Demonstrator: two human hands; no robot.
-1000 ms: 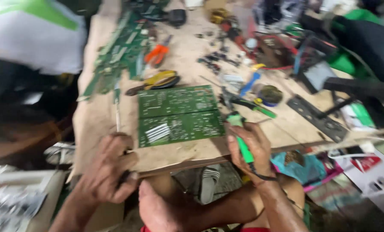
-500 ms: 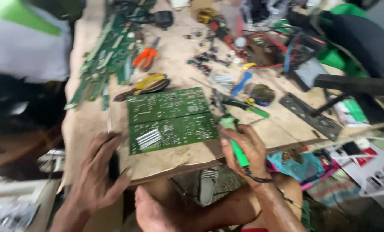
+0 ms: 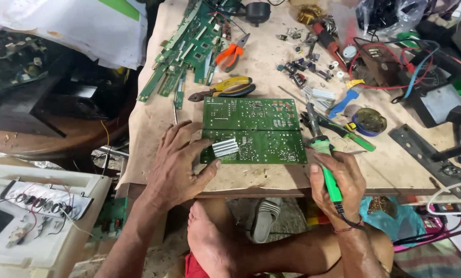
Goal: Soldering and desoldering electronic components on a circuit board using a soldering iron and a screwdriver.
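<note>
Holding the large green rectangular circuit board point(image 3: 253, 131) flat on the brown paper-covered wooden workbench point(image 3: 395, 170) is the main thing for this step, I think: the board should not slide while the hot tip comes near. The left hand point(image 3: 181, 162) rests at the board's left edge with spread fingers, pressing and not closing around anything; its fingertips touch the small ribbed silver heat sink point(image 3: 224, 147). The right hand point(image 3: 338, 180) is clenched around the green-handled soldering iron point(image 3: 323, 154), whose metal tip points up along the board's right edge. A steady wrist on the bench edge would probably help.

The board lies in the middle of the bench, near the front edge, solder side up. It shows two halves with a seam between, many small silver points and pale printed marks. Yellow-handled black pliers point(image 3: 225, 90) lie just behind it.
</note>
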